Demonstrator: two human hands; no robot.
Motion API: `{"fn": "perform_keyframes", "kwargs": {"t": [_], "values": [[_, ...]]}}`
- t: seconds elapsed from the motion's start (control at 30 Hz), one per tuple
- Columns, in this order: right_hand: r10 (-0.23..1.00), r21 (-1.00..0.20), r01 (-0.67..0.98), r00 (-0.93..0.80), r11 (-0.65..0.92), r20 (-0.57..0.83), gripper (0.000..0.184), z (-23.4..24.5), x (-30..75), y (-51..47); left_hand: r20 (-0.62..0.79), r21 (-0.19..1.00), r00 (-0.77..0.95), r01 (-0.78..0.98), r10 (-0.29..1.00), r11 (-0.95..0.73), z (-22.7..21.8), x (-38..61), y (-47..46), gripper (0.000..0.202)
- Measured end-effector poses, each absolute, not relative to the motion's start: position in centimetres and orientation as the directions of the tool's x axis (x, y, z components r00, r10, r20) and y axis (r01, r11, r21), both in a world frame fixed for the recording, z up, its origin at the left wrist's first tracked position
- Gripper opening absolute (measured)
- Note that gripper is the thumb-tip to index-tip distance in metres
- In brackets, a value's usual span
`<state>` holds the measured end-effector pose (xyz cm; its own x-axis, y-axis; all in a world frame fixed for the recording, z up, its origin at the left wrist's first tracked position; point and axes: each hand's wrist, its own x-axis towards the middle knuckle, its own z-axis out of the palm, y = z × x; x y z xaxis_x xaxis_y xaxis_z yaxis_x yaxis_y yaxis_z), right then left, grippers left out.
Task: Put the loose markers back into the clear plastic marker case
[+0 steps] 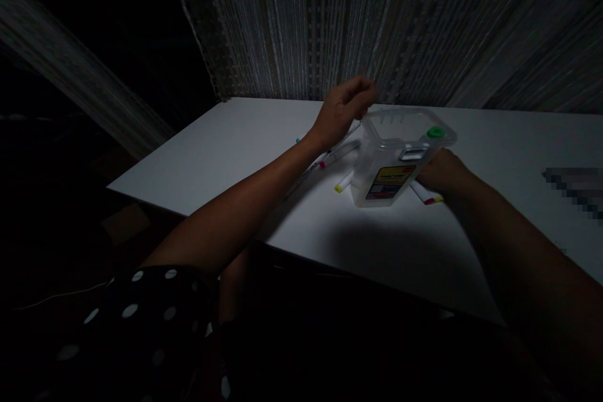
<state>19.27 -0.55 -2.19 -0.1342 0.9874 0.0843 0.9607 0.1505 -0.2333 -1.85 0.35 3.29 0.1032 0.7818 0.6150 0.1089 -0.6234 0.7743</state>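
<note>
A clear plastic container (374, 160) with a yellow and black marker label stands on the white table, open at the top. Something green (436, 132), like a marker cap, shows at its right rim. My left hand (346, 105) is over the far left rim, its fingers curled together; what they hold, if anything, is hidden. Low against the container's right side is my right hand (440, 171), its fingers out of sight behind the plastic. Beside it lie white markers (424, 192) with red and yellow ends. A yellow-ended marker (343, 182) and a pink-ended marker (336, 154) lie left of the container.
The white table (226, 151) ends at a near edge in front of me. A patterned string curtain (292, 25) hangs along its back. At the right lies a dark, pixelated object (577, 188). A brown piece (125, 224) sits below the table's left side. The room is dim.
</note>
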Motion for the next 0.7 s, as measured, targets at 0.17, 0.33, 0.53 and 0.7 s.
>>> {"fn": "perform_keyframes", "kwargs": {"t": [0.17,0.33,0.53,0.7], "values": [[0.993,-0.282,0.953,-0.106,0.113,0.042,0.038,-1.5,18.8,-1.1,0.541,0.828,0.268,-0.003,0.797,-0.561,3.8,-1.5,-1.2,0.013],[0.991,-0.297,0.946,-0.125,0.13,0.037,0.042,-1.6,18.8,-1.1,0.532,0.831,0.292,0.002,0.795,-0.557,3.3,-1.3,-1.1,0.024],[0.992,-0.284,0.95,-0.121,0.129,0.046,0.044,-1.9,19.1,-0.7,0.513,0.854,0.188,-0.017,0.837,-0.52,1.5,-0.7,-0.1,0.044],[0.987,-0.29,0.944,-0.146,0.159,0.066,0.042,-2.2,19.5,-0.7,0.55,0.833,0.091,0.006,0.83,-0.553,-0.1,-1.0,-0.9,0.055]]}}
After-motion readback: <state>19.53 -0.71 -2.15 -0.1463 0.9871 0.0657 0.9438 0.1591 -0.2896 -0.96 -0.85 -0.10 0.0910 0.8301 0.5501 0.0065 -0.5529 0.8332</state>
